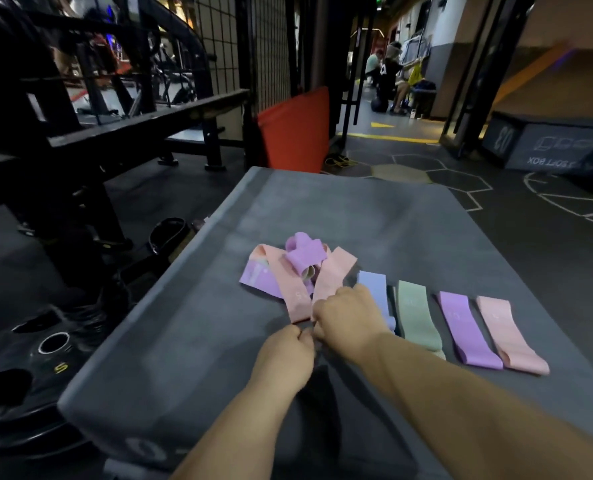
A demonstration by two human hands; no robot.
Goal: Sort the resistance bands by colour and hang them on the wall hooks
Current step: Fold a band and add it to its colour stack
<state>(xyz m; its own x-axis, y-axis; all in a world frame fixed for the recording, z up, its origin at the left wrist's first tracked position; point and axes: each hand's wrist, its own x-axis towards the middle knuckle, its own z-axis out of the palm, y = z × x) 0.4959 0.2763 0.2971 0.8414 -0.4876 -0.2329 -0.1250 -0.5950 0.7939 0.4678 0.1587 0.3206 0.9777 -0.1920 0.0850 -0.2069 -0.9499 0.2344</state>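
**A:** grip status?

**B:** Both hands fisted, knuckles up, touching each other just in front of the tangled pile. Right hand (348,315) sits at the near end of a pink band (333,275), fingers curled at or over it. Looks pinched, but the contact itself is hidden under the hand. Left hand (284,356) is closed too; can't tell whether anything is in it.

**A:** pile contents?

**B:** Unsorted heap (288,271) on the grey padded box (184,323), left of centre. Two pink bands crossed in a V, a twisted purple band (303,252) bunched on top, another purple one (257,280) flat underneath at the left. A bit of pale green shows in the middle of the knot.

**A:** sorted ones?

**B:** Four laid flat in a row to the right of the hands, side by side, not overlapping: blue band (374,289), partly covered by the right wrist, then green band (418,317), purple band (468,330), pink band (509,336) furthest right.

**A:** surroundings?

**B:** Weight plates (46,358) on the floor to the left of the box, black rack frame (97,133) behind them. Red mat (295,129) leaning upright past the far edge. Second dark box (551,143) far right. People (392,77) in the corridor at the back, blurred.
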